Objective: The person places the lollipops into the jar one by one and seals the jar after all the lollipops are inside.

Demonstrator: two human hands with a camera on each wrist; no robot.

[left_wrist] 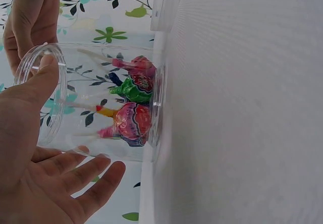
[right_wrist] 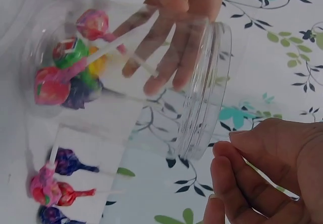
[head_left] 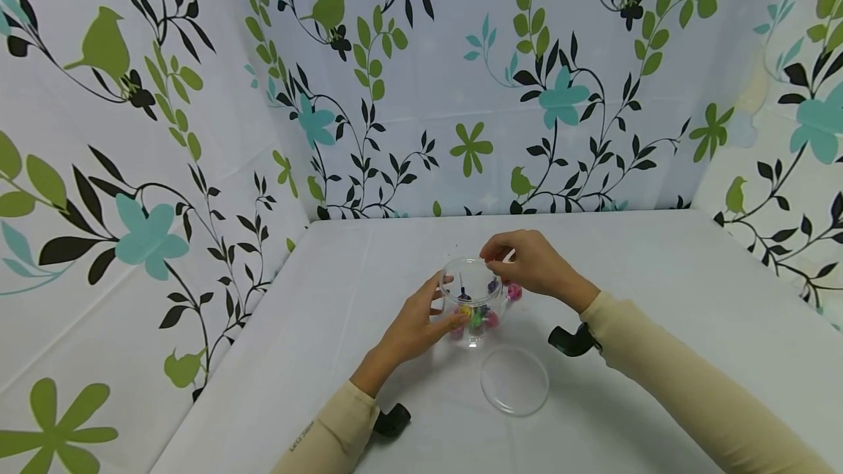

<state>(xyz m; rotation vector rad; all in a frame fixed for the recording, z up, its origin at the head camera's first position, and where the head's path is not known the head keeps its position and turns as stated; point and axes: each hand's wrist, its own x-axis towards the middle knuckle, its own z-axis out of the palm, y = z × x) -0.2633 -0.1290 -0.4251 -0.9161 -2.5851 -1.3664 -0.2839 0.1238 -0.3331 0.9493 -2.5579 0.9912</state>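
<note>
A clear jar (head_left: 473, 335) stands upright on the white table, with several wrapped lollipops (left_wrist: 133, 120) inside, sticks pointing up. My left hand (head_left: 416, 322) grips the jar from its left side. In the left wrist view its thumb lies at the rim and the fingers spread along the wall. My right hand (head_left: 536, 263) is beside the rim on the far right, thumb and fingertips close together, with nothing visible between them. More lollipops (right_wrist: 45, 186) in pink, red and purple wrappers lie on the table beyond the jar, partly seen through it in the head view.
A clear round lid (head_left: 515, 382) lies flat on the table, nearer than the jar and slightly right. Black wrist-camera parts (head_left: 571, 341) show by both sleeves. Patterned curtains (head_left: 470, 93) with leaves and birds surround the table (head_left: 369, 254) at the back and sides.
</note>
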